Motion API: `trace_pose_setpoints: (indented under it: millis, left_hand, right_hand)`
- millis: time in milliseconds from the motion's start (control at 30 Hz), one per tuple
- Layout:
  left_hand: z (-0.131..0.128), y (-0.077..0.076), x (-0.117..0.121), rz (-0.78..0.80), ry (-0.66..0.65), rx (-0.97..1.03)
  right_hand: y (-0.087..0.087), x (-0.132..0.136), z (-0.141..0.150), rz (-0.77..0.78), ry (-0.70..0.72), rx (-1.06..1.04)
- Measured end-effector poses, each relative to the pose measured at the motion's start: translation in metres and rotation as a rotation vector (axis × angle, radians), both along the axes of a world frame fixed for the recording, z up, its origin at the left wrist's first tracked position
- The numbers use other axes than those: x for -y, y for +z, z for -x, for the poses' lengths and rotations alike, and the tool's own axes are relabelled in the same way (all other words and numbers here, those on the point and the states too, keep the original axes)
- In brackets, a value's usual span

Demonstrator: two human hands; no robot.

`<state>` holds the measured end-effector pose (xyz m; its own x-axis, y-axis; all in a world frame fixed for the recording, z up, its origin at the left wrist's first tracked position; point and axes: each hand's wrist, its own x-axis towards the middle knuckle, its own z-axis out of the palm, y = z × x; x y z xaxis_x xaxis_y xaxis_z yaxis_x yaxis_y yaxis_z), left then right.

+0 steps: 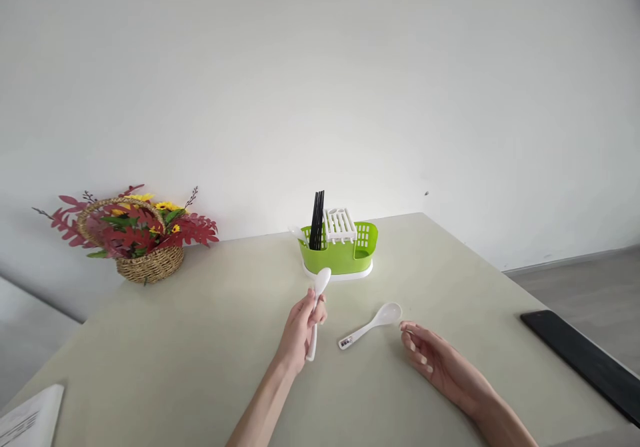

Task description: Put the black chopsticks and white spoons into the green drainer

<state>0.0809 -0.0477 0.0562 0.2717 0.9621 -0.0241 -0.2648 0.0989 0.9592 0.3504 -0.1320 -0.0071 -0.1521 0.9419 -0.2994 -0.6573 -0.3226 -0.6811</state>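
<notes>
My left hand (303, 327) is closed around the handle of a white spoon (323, 280), its bowl pointing up and away from me. A second white spoon (371, 325) lies flat on the table, bowl to the right, with a small dark mark on its handle end. Just right of that bowl, my right hand (440, 363) hovers with curled, slightly parted fingers and nothing in them. Behind both stands a green utensil caddy (327, 259) on a white base. Black chopsticks (317, 221) stand upright in its left part, beside another white spoon (299, 235).
A white slatted rack (341, 225) tops the caddy's middle. At the back left sits a wicker basket (153, 265) of red and yellow artificial flowers. A black flat object (580, 360) lies along the table's right edge, and a white printed item (33, 417) at the front left corner.
</notes>
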Motion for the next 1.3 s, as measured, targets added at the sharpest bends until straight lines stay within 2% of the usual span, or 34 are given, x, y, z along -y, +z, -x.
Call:
trace_pose_setpoints:
  millis: [167,300,400,467,533,767,833,1000,1133,1300]
  left_hand:
    - [-0.012,0.014,0.016,0.067,-0.057,0.228]
    - [-0.025,0.02,0.03,0.12,-0.144,0.298]
    - [-0.036,0.027,0.041,0.103,-0.182,0.23]
    - [-0.04,0.033,0.047,0.059,-0.204,0.134]
    - [-0.041,0.039,0.051,0.015,-0.224,0.056]
    - [-0.024,0.05,0.053,0.004,-0.358,0.041]
    - [-0.016,0.057,0.051,-0.074,-0.316,-0.044]
    - [0.006,0.085,0.043,-0.286,-0.044,-0.492]
    - [0.02,0.106,0.041,-0.381,-0.041,-0.637]
    - [0.024,0.123,0.045,-0.474,-0.037,-0.753]
  right_hand:
    - [0.005,0.006,0.006,-0.055,0.005,0.084]
    - [0.025,0.02,0.031,-0.143,0.117,0.301]
    - [0.048,0.028,0.06,-0.311,0.307,0.45]
    - [0.061,0.03,0.078,-0.401,0.411,0.448]
    - [0.069,0.029,0.09,-0.444,0.456,0.41]
    - [0.066,0.027,0.102,-0.464,0.424,0.328]
    - [0.065,0.027,0.102,-0.464,0.4,0.34]
    - [0.066,0.026,0.097,-0.456,0.275,0.518]
    - [0.064,0.024,0.093,-0.477,0.166,0.763]
    - [0.059,0.021,0.089,-0.506,0.067,0.957]
